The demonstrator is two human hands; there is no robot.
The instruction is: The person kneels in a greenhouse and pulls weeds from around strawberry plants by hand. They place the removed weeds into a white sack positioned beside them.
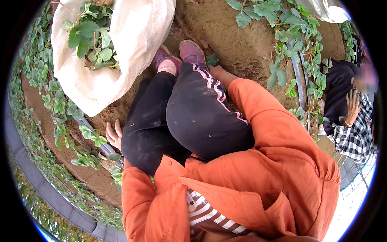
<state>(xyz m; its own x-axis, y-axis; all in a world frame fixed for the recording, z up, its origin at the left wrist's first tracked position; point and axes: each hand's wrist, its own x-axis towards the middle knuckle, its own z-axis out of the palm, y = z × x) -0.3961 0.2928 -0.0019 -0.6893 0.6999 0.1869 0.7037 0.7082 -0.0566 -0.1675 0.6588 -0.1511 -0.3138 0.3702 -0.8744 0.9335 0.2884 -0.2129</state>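
Observation:
My left hand (114,134) is beside my left thigh, low over the soil near a strawberry plant (98,139); its fingers are apart and nothing shows in them. My right arm reaches down outside my right leg, and part of my right hand (218,72) shows by the shoe (192,53); my knee hides its fingers. A small green leaf (212,59) lies just beyond it. In front of me to the left stands a white woven sack (140,39), its mouth wide, with cut strawberry leaves and stems (87,33) inside.
Rows of strawberry plants (294,33) run along both sides over bare soil ridges (235,39). Dark irrigation hoses (297,75) lie among them. At the right sits another person (355,130) in a checked shirt. Part of a second white sack (335,13) shows at the top right.

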